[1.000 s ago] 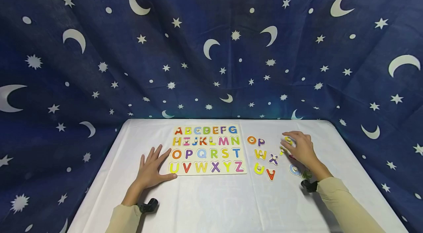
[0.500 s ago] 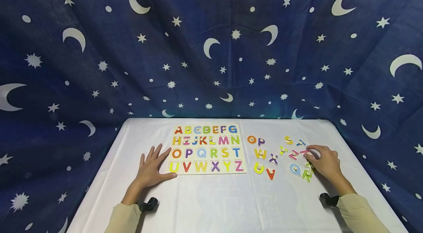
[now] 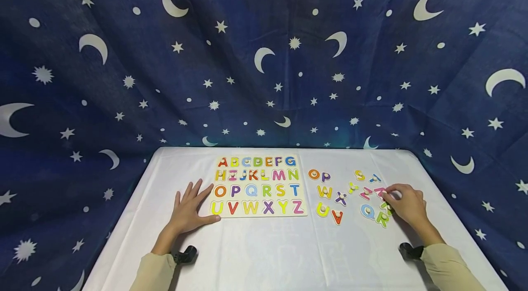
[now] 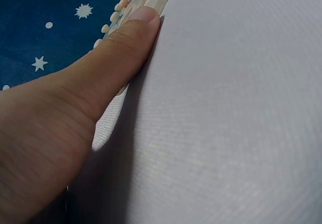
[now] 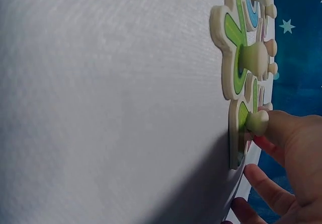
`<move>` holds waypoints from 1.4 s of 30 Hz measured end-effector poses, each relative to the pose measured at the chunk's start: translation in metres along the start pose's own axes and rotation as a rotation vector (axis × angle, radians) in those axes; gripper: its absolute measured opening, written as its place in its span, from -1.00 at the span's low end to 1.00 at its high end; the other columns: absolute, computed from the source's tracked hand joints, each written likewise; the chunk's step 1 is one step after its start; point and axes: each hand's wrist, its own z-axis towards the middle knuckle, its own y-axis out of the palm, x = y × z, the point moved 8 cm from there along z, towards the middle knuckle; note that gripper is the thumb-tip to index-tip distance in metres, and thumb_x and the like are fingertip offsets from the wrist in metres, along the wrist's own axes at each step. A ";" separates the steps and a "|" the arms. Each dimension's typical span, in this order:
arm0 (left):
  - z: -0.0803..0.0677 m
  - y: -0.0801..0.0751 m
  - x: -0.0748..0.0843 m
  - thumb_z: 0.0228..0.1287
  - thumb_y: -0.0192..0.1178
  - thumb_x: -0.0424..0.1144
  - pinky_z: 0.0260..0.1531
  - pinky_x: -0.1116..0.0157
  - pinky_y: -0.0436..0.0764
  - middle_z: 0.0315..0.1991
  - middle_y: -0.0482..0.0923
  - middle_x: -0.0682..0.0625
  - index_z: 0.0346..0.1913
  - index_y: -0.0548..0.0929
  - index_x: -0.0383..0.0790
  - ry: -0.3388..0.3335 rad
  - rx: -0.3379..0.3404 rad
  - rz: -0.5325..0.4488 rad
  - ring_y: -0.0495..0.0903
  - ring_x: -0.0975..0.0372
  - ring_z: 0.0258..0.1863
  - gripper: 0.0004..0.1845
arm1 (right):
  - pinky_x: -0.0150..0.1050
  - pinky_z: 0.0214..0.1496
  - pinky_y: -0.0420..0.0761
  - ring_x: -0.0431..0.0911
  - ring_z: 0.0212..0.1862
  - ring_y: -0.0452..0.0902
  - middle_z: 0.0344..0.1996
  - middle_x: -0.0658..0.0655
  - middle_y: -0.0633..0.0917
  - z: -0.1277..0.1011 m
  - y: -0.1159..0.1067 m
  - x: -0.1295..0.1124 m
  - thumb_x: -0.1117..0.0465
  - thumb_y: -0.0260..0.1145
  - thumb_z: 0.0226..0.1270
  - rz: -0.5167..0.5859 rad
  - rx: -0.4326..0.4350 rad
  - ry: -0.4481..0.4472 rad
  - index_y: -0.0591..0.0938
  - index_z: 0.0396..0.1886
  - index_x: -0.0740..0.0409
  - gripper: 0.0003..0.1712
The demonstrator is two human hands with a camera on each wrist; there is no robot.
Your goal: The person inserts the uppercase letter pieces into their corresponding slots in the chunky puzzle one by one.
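Observation:
My left hand (image 3: 187,211) lies with spread fingers at the left side of the wooden alphabet puzzle board (image 3: 305,216). Its thumb touches the lower left edge, and in the left wrist view the thumb (image 4: 121,43) presses along that rim. On the right, my right hand (image 3: 408,206) pinches a pink letter puzzle piece (image 3: 378,191) between thumb and forefinger; the fingers partly cover it. Just below the fingertips is a green N piece (image 3: 385,208), seen with its knob (image 5: 258,123) in the right wrist view. A green R piece (image 3: 382,219) lies nearby.
Between board and right hand lie several loose knobbed letters, including an orange O (image 3: 314,174), a yellow W (image 3: 324,192), a red V (image 3: 337,216), a pink Z (image 3: 365,194) and a blue Q (image 3: 368,211). A starry blue curtain (image 3: 264,89) hangs behind the white table (image 3: 264,254).
My right hand has moved right and toward me from near the yellow S to the pink letter, uncovering other pieces. It has stayed there over the last half second. The left hand has not moved.

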 end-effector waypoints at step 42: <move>-0.001 -0.002 0.001 -0.11 0.54 0.32 0.46 -0.39 -0.32 0.63 0.01 -0.27 0.56 0.35 -0.02 -0.022 -0.013 -0.001 -0.15 -0.27 0.60 0.14 | 0.32 0.20 0.35 0.33 0.23 0.36 0.22 0.34 0.61 0.049 0.098 -0.227 0.20 0.50 0.30 0.221 -0.133 -0.312 0.83 -0.17 0.16 -0.83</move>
